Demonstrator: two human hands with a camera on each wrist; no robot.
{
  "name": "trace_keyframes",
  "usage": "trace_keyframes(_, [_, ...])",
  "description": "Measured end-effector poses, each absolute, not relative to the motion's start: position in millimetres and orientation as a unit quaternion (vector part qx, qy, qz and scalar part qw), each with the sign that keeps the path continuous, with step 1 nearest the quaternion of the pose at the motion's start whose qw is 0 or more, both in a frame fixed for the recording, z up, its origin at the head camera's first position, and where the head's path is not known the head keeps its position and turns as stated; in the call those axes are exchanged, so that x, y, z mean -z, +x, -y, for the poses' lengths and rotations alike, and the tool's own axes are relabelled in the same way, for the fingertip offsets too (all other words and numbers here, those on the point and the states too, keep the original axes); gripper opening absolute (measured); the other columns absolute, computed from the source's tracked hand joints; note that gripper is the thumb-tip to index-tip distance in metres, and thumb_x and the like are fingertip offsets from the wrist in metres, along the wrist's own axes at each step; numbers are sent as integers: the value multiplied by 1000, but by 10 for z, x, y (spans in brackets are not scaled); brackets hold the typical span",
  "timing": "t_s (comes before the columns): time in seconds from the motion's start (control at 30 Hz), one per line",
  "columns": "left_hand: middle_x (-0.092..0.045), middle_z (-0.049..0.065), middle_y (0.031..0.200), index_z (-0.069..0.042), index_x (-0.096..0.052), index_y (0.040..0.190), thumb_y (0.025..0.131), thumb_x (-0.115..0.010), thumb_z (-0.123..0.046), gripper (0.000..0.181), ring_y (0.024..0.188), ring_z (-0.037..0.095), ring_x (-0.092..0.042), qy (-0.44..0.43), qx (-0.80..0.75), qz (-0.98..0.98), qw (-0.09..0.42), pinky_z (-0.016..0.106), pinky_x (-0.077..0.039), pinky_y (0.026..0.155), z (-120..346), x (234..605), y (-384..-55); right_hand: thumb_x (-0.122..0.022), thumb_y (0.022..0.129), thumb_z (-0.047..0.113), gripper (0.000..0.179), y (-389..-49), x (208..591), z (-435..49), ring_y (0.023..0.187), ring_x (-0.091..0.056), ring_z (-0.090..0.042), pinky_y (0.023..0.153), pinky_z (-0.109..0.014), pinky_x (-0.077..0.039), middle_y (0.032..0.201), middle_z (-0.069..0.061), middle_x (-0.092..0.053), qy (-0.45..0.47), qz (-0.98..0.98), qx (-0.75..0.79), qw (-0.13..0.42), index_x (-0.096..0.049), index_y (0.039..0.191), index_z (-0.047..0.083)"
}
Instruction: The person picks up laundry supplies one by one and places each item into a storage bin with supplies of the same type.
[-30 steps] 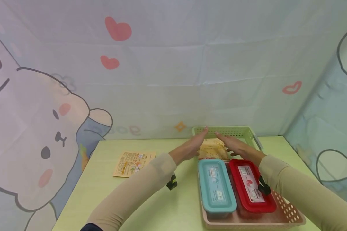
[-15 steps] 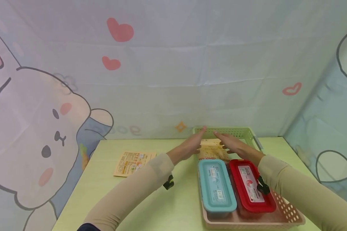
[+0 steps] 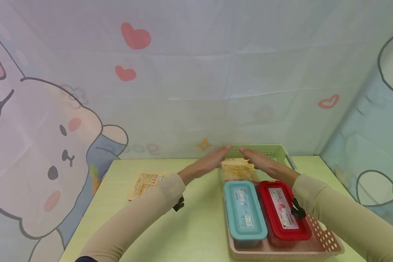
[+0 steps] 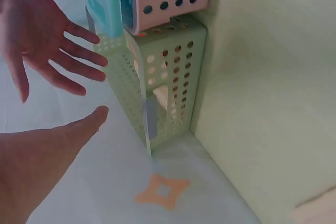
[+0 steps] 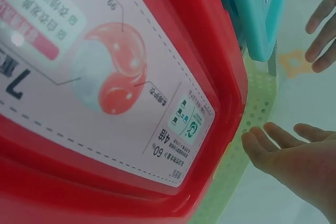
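Over the green basket (image 3: 268, 148) both hands hang in the air with nothing in them. My left hand (image 3: 205, 163) reaches across the basket's left edge, fingers extended. The right hand (image 3: 263, 162) faces it from the other side, its spread, straight fingers plain in the left wrist view. Beneath and between them lies a yellow printed packet (image 3: 237, 169) inside the green basket. Closer to me, a pink basket (image 3: 281, 255) holds two lidded boxes side by side: one with a teal lid (image 3: 245, 209), one with a red lid (image 5: 231, 93). My right forearm passes above the red lid.
An orange printed packet (image 3: 145, 183) lies flat on the pale green table (image 3: 196, 225), partly covered by my left sleeve. The pink basket overlaps the green one's near end. Behind the table hangs a cartoon-printed cloth (image 3: 183, 91).
My left hand and forearm have shifted left, widening the gap between the hands and showing more of the green basket's left side. The right hand has barely moved; baskets and boxes stay put.
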State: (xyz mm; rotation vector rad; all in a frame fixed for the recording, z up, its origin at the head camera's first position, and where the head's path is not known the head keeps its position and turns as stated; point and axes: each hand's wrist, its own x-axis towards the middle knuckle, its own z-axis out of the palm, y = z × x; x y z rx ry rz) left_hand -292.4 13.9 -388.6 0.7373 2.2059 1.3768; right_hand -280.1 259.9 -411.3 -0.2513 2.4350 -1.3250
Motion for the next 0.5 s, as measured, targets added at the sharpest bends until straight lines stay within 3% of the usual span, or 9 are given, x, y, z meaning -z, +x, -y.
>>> trace_keyframes(0.13, [-24,12,174,-12,-25,169,109,-26,-68,82,159,36,-26,290,-436,-830,192,56,-26,126,-28,3869,-2936,-34,110,64,86,-2789,4108,-2596,154,-22,-56,120,-75,-20,171,-28,-22,-99,-866,459,172,-16,169,4])
trace_keyframes(0.3, [-19,9,176,-13,-16,171,107,-31,-71,88,161,32,-21,302,-336,-877,166,55,-22,128,112,3932,-2953,-37,109,65,88,-2772,4092,-2594,156,-16,-55,119,-78,-14,174,-24,-14,-92,-868,460,163,-16,170,6])
trace_keyframes(0.5, [-17,10,176,-11,-13,171,107,-36,-71,91,162,31,-18,319,-264,-897,151,54,-20,129,258,3996,-2986,-42,107,68,91,-2756,4075,-2577,156,-20,-51,119,-77,-19,173,-24,-21,-109,-876,448,137,-21,169,4])
